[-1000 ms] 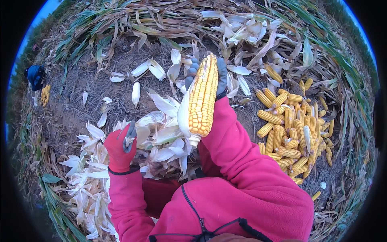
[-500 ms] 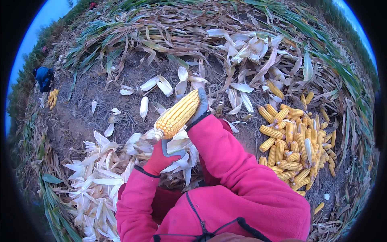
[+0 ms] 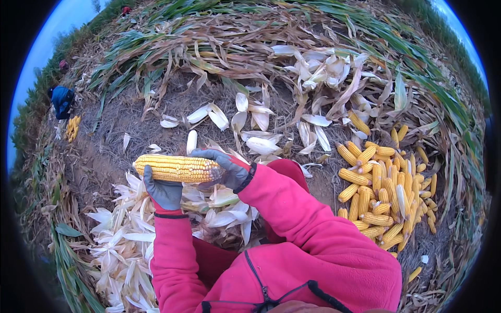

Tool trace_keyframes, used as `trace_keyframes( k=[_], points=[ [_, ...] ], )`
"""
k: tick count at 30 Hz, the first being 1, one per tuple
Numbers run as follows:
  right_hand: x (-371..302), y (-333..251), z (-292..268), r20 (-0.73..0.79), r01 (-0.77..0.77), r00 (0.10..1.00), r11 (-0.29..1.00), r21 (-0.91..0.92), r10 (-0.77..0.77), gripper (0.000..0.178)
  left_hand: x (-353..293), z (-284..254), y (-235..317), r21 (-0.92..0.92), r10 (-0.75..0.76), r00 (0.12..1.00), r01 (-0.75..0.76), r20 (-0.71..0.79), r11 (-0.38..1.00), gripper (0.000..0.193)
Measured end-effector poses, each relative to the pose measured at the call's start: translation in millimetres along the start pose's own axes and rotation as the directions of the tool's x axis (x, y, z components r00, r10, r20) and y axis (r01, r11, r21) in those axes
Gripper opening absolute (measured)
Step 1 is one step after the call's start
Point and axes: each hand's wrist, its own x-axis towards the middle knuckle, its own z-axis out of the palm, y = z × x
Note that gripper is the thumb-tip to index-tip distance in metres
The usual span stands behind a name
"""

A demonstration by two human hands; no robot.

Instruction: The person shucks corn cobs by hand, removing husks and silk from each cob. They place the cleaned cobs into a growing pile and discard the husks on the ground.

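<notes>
A husked yellow corn cob [image 3: 169, 168] lies nearly level between my two gloved hands, above the pale husks in front of me. My left hand [image 3: 166, 192], in a grey and red glove, cups the cob from below near its left part, with the thumb up along its side. The right end is gripped by my right hand [image 3: 227, 168], its grey fingers over the top; part of that end is hidden by the glove. Beneath and beside my left forearm spreads a heap of stripped husks [image 3: 122, 245].
To my right is a pile of bare yellow cobs [image 3: 381, 193]. Dry stalks and leaves [image 3: 235, 41] form a bank across the far side. Loose husks [image 3: 218, 117] dot the soil. A person in blue [image 3: 61, 101] is far left beside a small cob pile [image 3: 73, 128].
The cob has swung from a steep slant to nearly level and moved left. My left hand has closed around its underside, and my right hand has come down and left with its end.
</notes>
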Motion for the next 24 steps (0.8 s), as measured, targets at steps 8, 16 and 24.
trace_keyframes(
  k=[8,16,24],
  points=[
    [3.8,43.1,26.5,-0.076,-0.559,0.829,0.823,-0.103,0.554,0.061,-5.9,-24.0,10.5,0.076,-0.047,0.999,0.046,0.019,0.996,0.049],
    [-3.3,53.9,22.9,-0.311,-0.499,0.858,0.809,-0.312,0.409,0.07,-22.5,-15.7,-14.8,0.297,-0.113,0.993,0.116,-0.028,0.948,0.051],
    [-2.8,65.5,9.1,-0.218,-0.18,0.954,0.184,-0.966,-0.208,0.081,-32.6,-9.5,-26.3,0.427,-0.126,0.987,0.158,-0.103,0.89,0.039]
  ],
)
